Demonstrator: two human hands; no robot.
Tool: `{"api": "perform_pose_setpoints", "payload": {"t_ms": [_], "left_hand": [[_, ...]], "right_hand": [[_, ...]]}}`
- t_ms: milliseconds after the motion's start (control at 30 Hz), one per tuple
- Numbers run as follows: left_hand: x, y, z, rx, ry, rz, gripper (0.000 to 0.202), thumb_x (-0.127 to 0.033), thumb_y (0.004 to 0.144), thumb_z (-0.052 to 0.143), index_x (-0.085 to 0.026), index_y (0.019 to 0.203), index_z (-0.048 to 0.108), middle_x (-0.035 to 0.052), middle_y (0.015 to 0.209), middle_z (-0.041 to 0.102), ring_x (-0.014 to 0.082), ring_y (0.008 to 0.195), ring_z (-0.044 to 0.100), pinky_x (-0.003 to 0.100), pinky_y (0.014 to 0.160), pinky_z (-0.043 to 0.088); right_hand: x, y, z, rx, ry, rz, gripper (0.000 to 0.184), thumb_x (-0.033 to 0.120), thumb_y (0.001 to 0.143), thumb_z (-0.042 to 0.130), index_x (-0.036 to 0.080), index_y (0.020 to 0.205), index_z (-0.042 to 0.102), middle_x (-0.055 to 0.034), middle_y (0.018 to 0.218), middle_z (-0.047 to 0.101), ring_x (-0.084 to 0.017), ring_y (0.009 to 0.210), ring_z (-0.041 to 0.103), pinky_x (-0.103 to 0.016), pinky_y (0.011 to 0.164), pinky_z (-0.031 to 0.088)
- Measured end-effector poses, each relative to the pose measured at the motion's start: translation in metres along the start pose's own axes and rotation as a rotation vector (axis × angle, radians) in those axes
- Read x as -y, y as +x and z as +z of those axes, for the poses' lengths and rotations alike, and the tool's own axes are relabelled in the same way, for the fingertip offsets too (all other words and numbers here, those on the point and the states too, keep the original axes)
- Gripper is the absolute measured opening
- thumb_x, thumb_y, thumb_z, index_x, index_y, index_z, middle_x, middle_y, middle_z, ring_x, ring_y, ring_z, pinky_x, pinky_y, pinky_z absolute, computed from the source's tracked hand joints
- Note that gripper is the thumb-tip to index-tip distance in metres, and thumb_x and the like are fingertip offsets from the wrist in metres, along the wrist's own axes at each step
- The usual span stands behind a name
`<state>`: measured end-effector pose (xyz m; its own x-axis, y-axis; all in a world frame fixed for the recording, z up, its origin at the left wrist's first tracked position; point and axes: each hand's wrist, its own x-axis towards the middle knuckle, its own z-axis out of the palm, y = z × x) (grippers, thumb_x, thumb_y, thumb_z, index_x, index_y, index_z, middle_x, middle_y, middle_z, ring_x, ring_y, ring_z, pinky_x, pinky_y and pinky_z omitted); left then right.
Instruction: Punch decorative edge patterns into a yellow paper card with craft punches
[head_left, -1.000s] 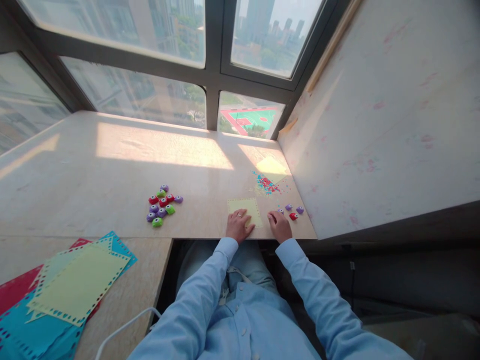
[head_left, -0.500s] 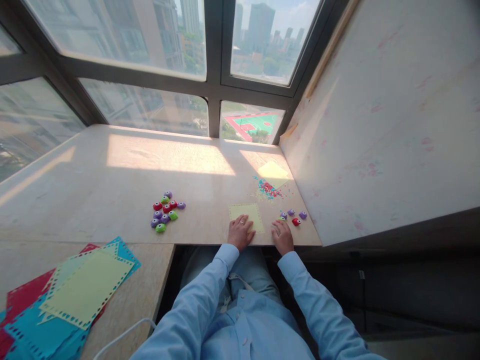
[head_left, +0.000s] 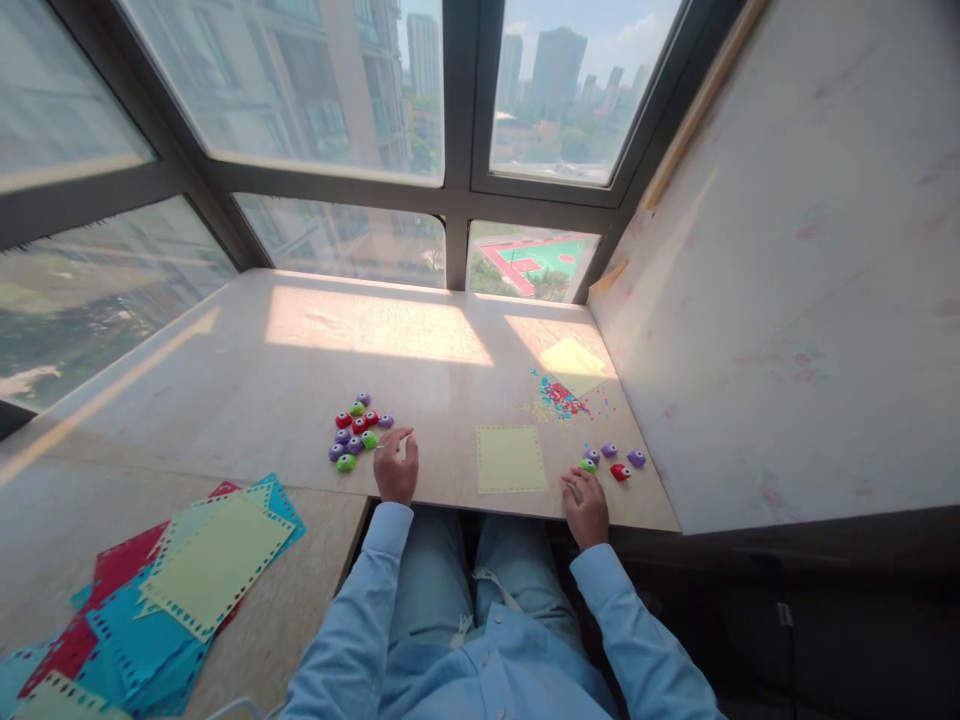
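My left hand (head_left: 396, 466) is raised beside a pile of small craft punches (head_left: 358, 425) in purple, red and green, its fingers loosely bent and apart, nothing visible in them. A pale yellow sheet (head_left: 511, 460) with small punched holes along its edges lies flat between my hands, touched by neither. At the table's front edge, my right hand (head_left: 585, 503) rests with loosely curled fingers, just below a green punch (head_left: 589, 466). Near that one sit a red punch (head_left: 620, 472) and several purple ones (head_left: 636, 458).
Blue, red and yellow confetti (head_left: 562, 397) is scattered beyond the sheet, against another yellow sheet (head_left: 574, 362). Punched coloured sheets (head_left: 217, 550) overlap on the left surface. A wall (head_left: 787, 350) borders the right side; windows (head_left: 345, 235) stand behind.
My left hand has lifted off the yellow sheet and moved left to the punch pile, uncovering the sheet. My right hand stays near the green punch. The view has shifted slightly.
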<state>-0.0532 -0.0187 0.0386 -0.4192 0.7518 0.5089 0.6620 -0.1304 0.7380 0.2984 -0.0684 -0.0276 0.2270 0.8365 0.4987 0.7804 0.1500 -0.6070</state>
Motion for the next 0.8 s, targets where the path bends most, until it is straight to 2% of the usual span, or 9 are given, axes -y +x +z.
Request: {"api": "perform_pose_setpoints", "payload": {"t_ms": [67, 100, 167, 267, 367, 533, 667, 800], "left_hand": [[0.017, 0.011, -0.022, -0.107, 0.090, -0.103, 0.021, -0.022, 0.082, 0.051, -0.016, 0.093, 0.068, 0.0091, 0.094, 0.069, 0.0188, 0.080, 0.063, 0.029, 0.062, 0.051], [0.025, 0.014, -0.032, -0.139, 0.124, -0.144, 0.022, -0.022, 0.081, 0.051, -0.015, 0.093, 0.068, 0.0089, 0.093, 0.069, 0.0174, 0.074, 0.062, 0.029, 0.061, 0.051], [0.037, 0.018, -0.048, -0.157, 0.153, -0.192, 0.022, -0.023, 0.079, 0.053, -0.015, 0.094, 0.068, 0.0090, 0.096, 0.068, 0.0152, 0.067, 0.060, 0.030, 0.065, 0.052], [0.051, 0.016, -0.062, -0.144, 0.177, -0.258, 0.024, -0.023, 0.076, 0.057, -0.015, 0.096, 0.068, 0.0101, 0.100, 0.068, 0.0144, 0.063, 0.059, 0.032, 0.069, 0.054], [0.058, 0.009, -0.066, -0.120, 0.219, -0.318, 0.025, -0.020, 0.073, 0.058, -0.016, 0.096, 0.067, 0.0090, 0.100, 0.069, 0.0146, 0.061, 0.058, 0.033, 0.072, 0.054], [0.062, -0.002, -0.060, -0.080, 0.214, -0.347, 0.033, -0.016, 0.070, 0.057, -0.016, 0.102, 0.065, 0.0100, 0.105, 0.066, 0.0124, 0.055, 0.055, 0.033, 0.072, 0.054], [0.063, -0.006, -0.056, -0.119, 0.200, -0.389, 0.040, -0.016, 0.070, 0.058, -0.015, 0.110, 0.063, 0.0121, 0.111, 0.064, 0.0113, 0.055, 0.054, 0.034, 0.074, 0.054], [0.065, -0.006, -0.058, -0.151, 0.214, -0.384, 0.037, -0.016, 0.071, 0.057, -0.015, 0.107, 0.064, 0.0114, 0.109, 0.064, 0.0107, 0.055, 0.054, 0.034, 0.076, 0.053]], "right_hand": [[0.001, 0.001, 0.001, -0.009, -0.017, -0.006, 0.023, 0.026, 0.084, 0.050, 0.018, 0.084, 0.071, -0.0130, 0.101, 0.067, -0.025, 0.099, 0.061, -0.044, 0.091, 0.049], [0.002, 0.002, 0.001, -0.015, -0.027, -0.012, 0.023, 0.026, 0.084, 0.050, 0.017, 0.084, 0.071, -0.0130, 0.100, 0.068, -0.025, 0.098, 0.061, -0.043, 0.090, 0.049], [0.003, 0.003, 0.002, -0.031, -0.052, -0.030, 0.024, 0.027, 0.085, 0.050, 0.017, 0.082, 0.071, -0.0132, 0.099, 0.068, -0.025, 0.096, 0.061, -0.043, 0.088, 0.049], [0.001, 0.002, 0.003, -0.050, -0.096, -0.070, 0.026, 0.030, 0.087, 0.051, 0.016, 0.082, 0.072, -0.0139, 0.098, 0.068, -0.026, 0.093, 0.061, -0.042, 0.086, 0.048], [-0.001, 0.001, 0.002, -0.042, -0.105, -0.102, 0.029, 0.033, 0.088, 0.050, 0.015, 0.081, 0.072, -0.0144, 0.098, 0.068, -0.026, 0.092, 0.061, -0.042, 0.085, 0.047], [-0.001, 0.001, -0.002, -0.036, -0.082, -0.154, 0.033, 0.037, 0.091, 0.050, 0.014, 0.081, 0.072, -0.0147, 0.097, 0.069, -0.026, 0.091, 0.062, -0.041, 0.084, 0.047], [0.001, 0.001, -0.003, -0.044, -0.097, -0.187, 0.035, 0.038, 0.092, 0.049, 0.014, 0.081, 0.072, -0.0149, 0.097, 0.069, -0.026, 0.091, 0.062, -0.041, 0.083, 0.047], [0.000, 0.001, -0.002, -0.069, -0.112, -0.222, 0.034, 0.038, 0.092, 0.049, 0.014, 0.081, 0.072, -0.0148, 0.096, 0.069, -0.026, 0.090, 0.061, -0.040, 0.082, 0.047]]}}
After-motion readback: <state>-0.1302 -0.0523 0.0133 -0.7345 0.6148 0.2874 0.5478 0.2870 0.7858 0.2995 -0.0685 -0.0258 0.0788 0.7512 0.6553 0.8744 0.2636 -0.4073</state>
